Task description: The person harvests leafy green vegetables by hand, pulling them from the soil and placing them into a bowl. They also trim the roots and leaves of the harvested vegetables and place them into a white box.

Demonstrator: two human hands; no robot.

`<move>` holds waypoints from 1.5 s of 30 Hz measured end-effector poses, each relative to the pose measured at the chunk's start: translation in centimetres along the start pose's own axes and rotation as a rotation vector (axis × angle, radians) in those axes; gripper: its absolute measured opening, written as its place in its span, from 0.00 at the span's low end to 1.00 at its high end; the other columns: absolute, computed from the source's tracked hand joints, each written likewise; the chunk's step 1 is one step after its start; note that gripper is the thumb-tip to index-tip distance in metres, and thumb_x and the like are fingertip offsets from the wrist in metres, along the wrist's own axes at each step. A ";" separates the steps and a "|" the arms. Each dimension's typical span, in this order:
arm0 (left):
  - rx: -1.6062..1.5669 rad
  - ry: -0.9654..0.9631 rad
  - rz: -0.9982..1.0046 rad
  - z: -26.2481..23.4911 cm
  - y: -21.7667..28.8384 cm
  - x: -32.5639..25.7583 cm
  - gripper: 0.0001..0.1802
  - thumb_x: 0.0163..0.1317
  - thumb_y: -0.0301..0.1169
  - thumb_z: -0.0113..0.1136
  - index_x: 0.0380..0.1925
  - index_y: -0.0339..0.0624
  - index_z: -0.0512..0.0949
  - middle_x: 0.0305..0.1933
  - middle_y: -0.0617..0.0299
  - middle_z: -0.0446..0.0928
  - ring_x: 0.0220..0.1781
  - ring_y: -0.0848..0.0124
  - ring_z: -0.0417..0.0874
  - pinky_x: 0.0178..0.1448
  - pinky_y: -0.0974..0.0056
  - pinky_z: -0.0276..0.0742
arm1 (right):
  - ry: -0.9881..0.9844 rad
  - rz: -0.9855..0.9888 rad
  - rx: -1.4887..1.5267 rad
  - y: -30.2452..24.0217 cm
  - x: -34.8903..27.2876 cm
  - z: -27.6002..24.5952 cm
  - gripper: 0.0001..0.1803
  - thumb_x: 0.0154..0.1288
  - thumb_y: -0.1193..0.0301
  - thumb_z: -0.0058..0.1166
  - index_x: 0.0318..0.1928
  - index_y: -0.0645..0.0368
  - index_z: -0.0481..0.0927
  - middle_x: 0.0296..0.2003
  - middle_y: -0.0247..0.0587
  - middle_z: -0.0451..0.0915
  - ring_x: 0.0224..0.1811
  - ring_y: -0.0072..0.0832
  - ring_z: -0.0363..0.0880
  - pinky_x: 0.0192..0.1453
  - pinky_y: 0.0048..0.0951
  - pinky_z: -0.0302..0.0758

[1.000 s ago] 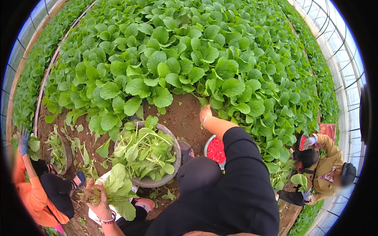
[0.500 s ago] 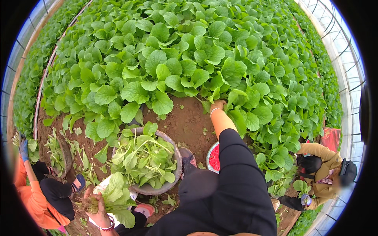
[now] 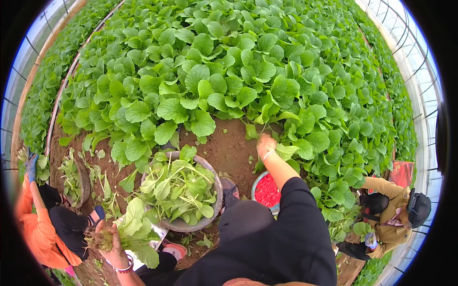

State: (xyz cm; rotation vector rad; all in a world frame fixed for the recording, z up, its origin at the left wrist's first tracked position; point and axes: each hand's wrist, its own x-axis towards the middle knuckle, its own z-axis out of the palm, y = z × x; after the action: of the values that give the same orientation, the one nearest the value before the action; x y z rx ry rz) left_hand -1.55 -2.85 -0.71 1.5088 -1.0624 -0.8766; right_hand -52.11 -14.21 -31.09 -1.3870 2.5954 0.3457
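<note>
My left hand point(image 3: 110, 244) is closed around a bunch of leafy greens point(image 3: 136, 233) at the lower left, the thin roots poking out on its left side. At the front edge of the planted bed point(image 3: 229, 62), my right hand point(image 3: 265, 144) has its fingers closed low among the stems, apparently on a leafy green point(image 3: 286, 151); the fingertips are partly hidden. Between my hands stands a round tub point(image 3: 218, 190) heaped with loose greens point(image 3: 179, 190).
A basin with bright red contents point(image 3: 267, 190) sits beside my right forearm. Co-workers crouch at the left in orange point(image 3: 47, 238) and at the right in a tan jacket point(image 3: 393, 209). Another tub point(image 3: 85, 183) stands near the left one. Loose leaves litter the soil point(image 3: 234, 148).
My right hand has drawn back a little from the plants toward me. My left hand still holds its bunch, now turned slightly. The view has shifted slightly.
</note>
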 end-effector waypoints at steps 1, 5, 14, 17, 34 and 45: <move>0.012 0.005 -0.009 -0.3 0.2 -0.4 0.26 0.51 0.23 0.61 0.51 0.34 0.65 0.35 0.65 0.71 0.40 0.76 0.73 0.56 0.66 0.66 | 0.029 -0.073 0.003 -0.3 -1.9 -2.6 0.11 0.59 0.70 0.42 0.41 0.58 0.73 0.37 0.43 0.77 0.42 0.35 0.78 0.42 0.36 0.75; -0.080 -0.046 0.033 0.6 0.8 -1.3 0.21 0.52 0.24 0.61 0.46 0.36 0.67 0.37 0.60 0.74 0.42 0.72 0.75 0.50 0.69 0.70 | -0.120 -0.228 -0.064 0.8 -3.4 -1.9 0.11 0.58 0.71 0.41 0.42 0.54 0.73 0.37 0.40 0.77 0.42 0.36 0.77 0.47 0.40 0.68; -0.252 -0.208 -0.012 0.1 1.6 -2.4 0.20 0.46 0.21 0.63 0.42 0.34 0.72 0.46 0.53 0.75 0.35 0.76 0.77 0.40 0.73 0.73 | -0.258 -1.117 1.310 -10.3 -11.0 -21.4 0.19 0.61 0.74 0.48 0.54 0.58 0.67 0.50 0.38 0.73 0.52 0.27 0.69 0.59 0.29 0.64; -0.389 -0.320 -0.045 0.1 1.9 -2.3 0.23 0.46 0.18 0.62 0.46 0.34 0.71 0.57 0.53 0.68 0.42 0.76 0.76 0.44 0.72 0.74 | -0.391 -1.353 1.210 -14.7 -14.3 -26.6 0.18 0.63 0.69 0.49 0.53 0.58 0.68 0.50 0.36 0.71 0.55 0.26 0.66 0.60 0.30 0.62; 0.020 -0.222 0.000 -1.1 0.2 -2.2 0.28 0.43 0.24 0.66 0.47 0.34 0.68 0.43 0.61 0.75 0.45 0.75 0.75 0.50 0.69 0.71 | -1.661 -1.182 1.640 -22.7 -28.4 -30.6 0.23 0.68 0.64 0.40 0.60 0.60 0.60 0.47 0.50 0.74 0.51 0.34 0.72 0.56 0.33 0.65; -0.197 -0.362 -0.134 -1.3 -0.6 -1.7 0.27 0.45 0.22 0.65 0.48 0.34 0.69 0.43 0.62 0.76 0.41 0.75 0.77 0.48 0.69 0.73 | -0.149 -1.275 0.189 -21.4 -21.1 -25.1 0.28 0.55 0.60 0.54 0.57 0.52 0.68 0.58 0.51 0.64 0.60 0.39 0.63 0.63 0.38 0.59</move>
State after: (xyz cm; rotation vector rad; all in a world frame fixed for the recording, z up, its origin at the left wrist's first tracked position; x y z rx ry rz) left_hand -0.83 -0.81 -1.10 1.2947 -1.1019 -1.3465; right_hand -23.87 -16.22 -4.03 -2.3892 1.1554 -0.0131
